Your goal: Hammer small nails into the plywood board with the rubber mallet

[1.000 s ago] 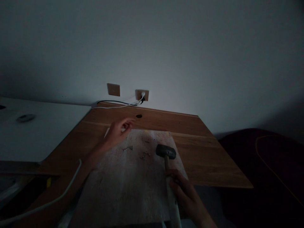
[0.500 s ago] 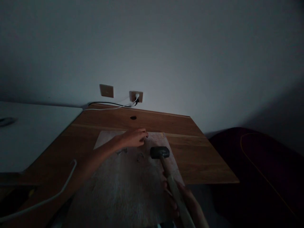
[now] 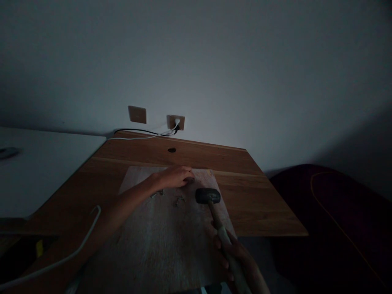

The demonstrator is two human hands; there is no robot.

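A mallet [image 3: 208,196] with a dark head and a pale wooden handle is held in my right hand [image 3: 237,255], its fingers wrapped round the handle. The head hovers over or rests on the right side of a worn wooden board [image 3: 159,245]; I cannot tell which. Near the board's far edge, my left hand [image 3: 174,177] reaches down with its fingers bent together. Whatever the fingertips hold is too dark to make out. Below that hand lie two small groups of thin pieces, one at the left [image 3: 157,194] and one nearer the middle [image 3: 179,200].
The board lies on a brown wooden desk [image 3: 260,204] against the wall. Cables [image 3: 137,138] run from a wall socket [image 3: 177,122] along the desk's back. A white surface [image 3: 55,171] adjoins at left. A white cord [image 3: 82,245] crosses my left forearm. A dark rounded shape [image 3: 306,196] stands at right.
My left fingers have lowered and turned slightly down towards the board. The mallet's head has shifted a little to the right, still in my right hand.
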